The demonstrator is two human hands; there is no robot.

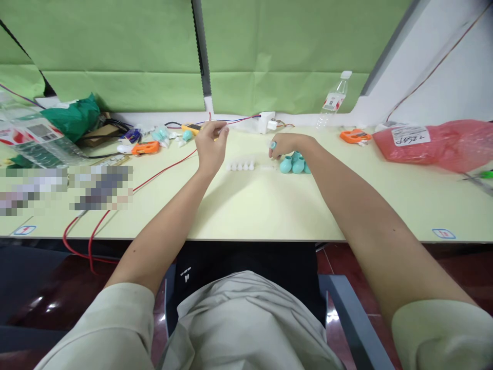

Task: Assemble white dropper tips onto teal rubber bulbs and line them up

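White row lined up, teal bulbs bunched

Going left to right on my remote feed: left hand [211,146], upper middle of the frame, fingers bent in, can't tell if it's gripping anything. Small white pieces [245,166] stand in a row at center. Right hand [283,148] curls by the teal bulbs [298,165], right of center; I can't tell if it's holding one. Progress, I reckon: row's set out, bulbs sit apart, what's left is unclear.

Teal bulbs [298,165], some apparently hidden
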